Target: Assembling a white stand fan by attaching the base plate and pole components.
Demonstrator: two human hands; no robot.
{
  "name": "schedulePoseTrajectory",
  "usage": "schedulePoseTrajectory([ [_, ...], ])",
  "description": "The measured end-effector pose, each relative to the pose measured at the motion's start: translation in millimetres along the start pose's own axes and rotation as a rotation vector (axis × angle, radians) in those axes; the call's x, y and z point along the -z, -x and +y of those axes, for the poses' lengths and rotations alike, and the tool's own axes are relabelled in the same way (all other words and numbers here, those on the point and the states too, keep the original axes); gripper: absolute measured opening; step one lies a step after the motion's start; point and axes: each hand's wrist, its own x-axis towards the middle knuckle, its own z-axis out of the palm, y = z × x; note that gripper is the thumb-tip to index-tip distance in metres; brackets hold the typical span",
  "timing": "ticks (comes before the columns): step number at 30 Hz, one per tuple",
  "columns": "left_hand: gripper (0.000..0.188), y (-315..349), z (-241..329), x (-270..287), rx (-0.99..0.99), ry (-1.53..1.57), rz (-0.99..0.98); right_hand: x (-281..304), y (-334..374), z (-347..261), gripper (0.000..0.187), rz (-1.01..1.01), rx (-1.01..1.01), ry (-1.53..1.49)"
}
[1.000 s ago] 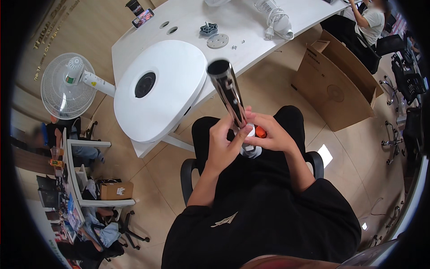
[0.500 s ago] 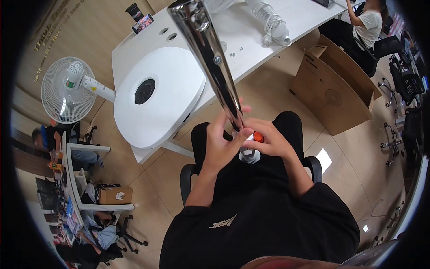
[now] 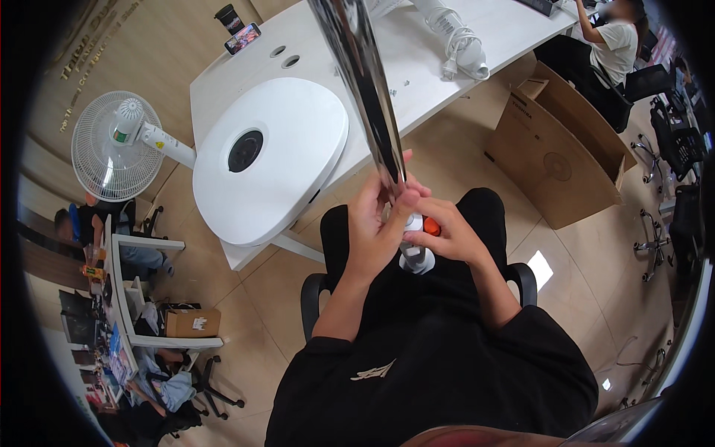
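Observation:
A shiny chrome pole (image 3: 365,89) rises from between my knees and leans away over the table, its top cut off by the picture's upper edge. At its lower end is a white plastic collar (image 3: 414,223) with an orange knob (image 3: 431,226). My left hand (image 3: 378,229) is wrapped round the pole just above the collar, thumb across the front. My right hand (image 3: 449,231) closes on the collar, its thumb and fingers around the orange knob. Below the hands a white end piece (image 3: 417,262) shows. The fingertips behind the pole are partly hidden.
On the white table (image 3: 313,63) lie a round white fan base (image 3: 298,134), a white fan part with a coiled cord (image 3: 463,48), small metal bits, a phone (image 3: 243,39) and a black cup (image 3: 229,18). A standing fan (image 3: 119,145) is left; an open cardboard box (image 3: 551,153) stands right.
The pole has turned and its upper end has moved up and right, so its open end and side bolt no longer show. Both hands keep their hold, shifted slightly.

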Motion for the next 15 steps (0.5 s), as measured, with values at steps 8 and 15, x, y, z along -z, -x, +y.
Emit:
schedulePoseTrajectory([
  [8, 0.037, 30.2, -26.4, 2.5, 0.08, -0.231, -0.023, -2.6, 1.7, 8.4, 0.053, 0.038, 0.051, 0.02],
  [15, 0.038, 7.8, -10.2, 1.4, -0.055, -0.205, 0.035, -3.1, 1.0, 5.3, 0.058, 0.07, -0.033, -0.019],
])
